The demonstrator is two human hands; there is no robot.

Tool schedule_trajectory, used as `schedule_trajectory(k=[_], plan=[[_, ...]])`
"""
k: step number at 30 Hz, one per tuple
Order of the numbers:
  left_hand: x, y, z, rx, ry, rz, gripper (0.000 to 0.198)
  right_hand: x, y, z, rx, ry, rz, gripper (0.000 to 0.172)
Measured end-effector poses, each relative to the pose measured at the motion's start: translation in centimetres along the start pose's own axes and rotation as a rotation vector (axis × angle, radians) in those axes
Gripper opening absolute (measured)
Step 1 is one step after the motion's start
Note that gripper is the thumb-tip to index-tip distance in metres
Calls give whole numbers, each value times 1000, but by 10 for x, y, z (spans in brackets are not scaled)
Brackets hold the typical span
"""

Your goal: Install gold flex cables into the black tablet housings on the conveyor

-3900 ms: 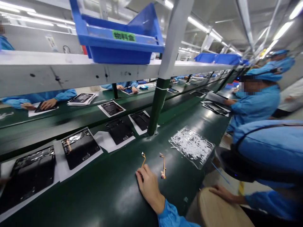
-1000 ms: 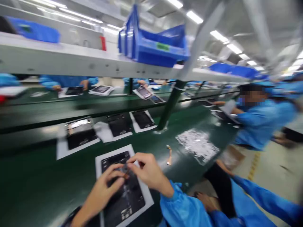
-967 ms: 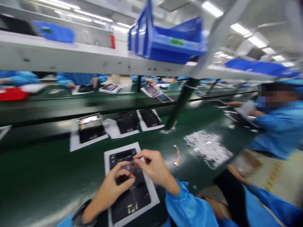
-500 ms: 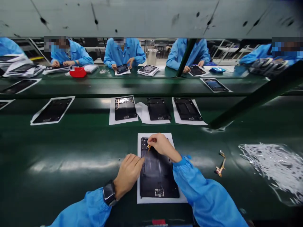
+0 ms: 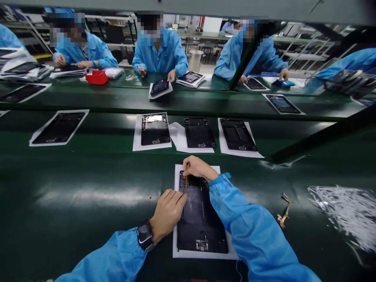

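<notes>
A black tablet back housing lies on a white sheet in front of me. Over its upper left edge runs a thin orange flex cable. My right hand pinches the cable's upper end near the housing's top left corner. At the lower end, my left hand is closed, thumb and forefinger meeting on the strip at the housing's left edge; the fingertips are partly hidden. Another flex cable, orange with connectors, lies on the green table to the right of my right sleeve.
Beyond the housing, several similar housings rest on white sheets along a green belt. A clear bag of white strips lies at right. A dark slanted post crosses the right side. Co-workers in blue sit opposite, near a red bin.
The view has tilted up slightly. The orange cable now stretches straighter between my hands, and my right hand is nearer the housing's top edge. A co-worker opposite has moved a tablet forward.
</notes>
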State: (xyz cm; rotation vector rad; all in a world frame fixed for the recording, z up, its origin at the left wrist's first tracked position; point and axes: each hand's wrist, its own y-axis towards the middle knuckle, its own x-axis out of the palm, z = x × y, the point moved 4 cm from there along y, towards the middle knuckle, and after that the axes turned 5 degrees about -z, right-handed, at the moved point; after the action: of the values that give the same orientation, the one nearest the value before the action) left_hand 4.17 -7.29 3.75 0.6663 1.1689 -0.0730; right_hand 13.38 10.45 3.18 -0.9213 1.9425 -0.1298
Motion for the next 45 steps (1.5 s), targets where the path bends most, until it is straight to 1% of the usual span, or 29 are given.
schedule_trajectory(k=[2,5,10,15,20,24,27,34,39,45], plan=[[0,-1,-1,2,-8,1,17,-1,0,0,24,-36,2,19],[0,-2,-2,3,-11,-4,18,-4,-5,2,68,-110,38,25],[1,-1,-2,-3,-22,-36,16,-1,-19,-1,46,-209,61,34],[2,-1,-3,12,-11,-43,16,5,-26,-6,-21,-305,78,30],[3,-2,-3,10,-3,-36,17,5,-29,-5,-79,-375,115,32],[4,-5,-2,51,5,-5,21,8,-36,-1,-97,-413,197,30],[7,-7,-3,61,2,-11,24,11,-40,0,-108,-442,255,30],[12,-10,-3,108,-10,-50,21,10,-34,4,-108,-409,209,32],[10,-8,-2,130,8,-111,22,9,-31,12,-128,-277,186,33],[8,-6,0,154,29,-145,20,8,-29,14,-133,-251,178,33]])
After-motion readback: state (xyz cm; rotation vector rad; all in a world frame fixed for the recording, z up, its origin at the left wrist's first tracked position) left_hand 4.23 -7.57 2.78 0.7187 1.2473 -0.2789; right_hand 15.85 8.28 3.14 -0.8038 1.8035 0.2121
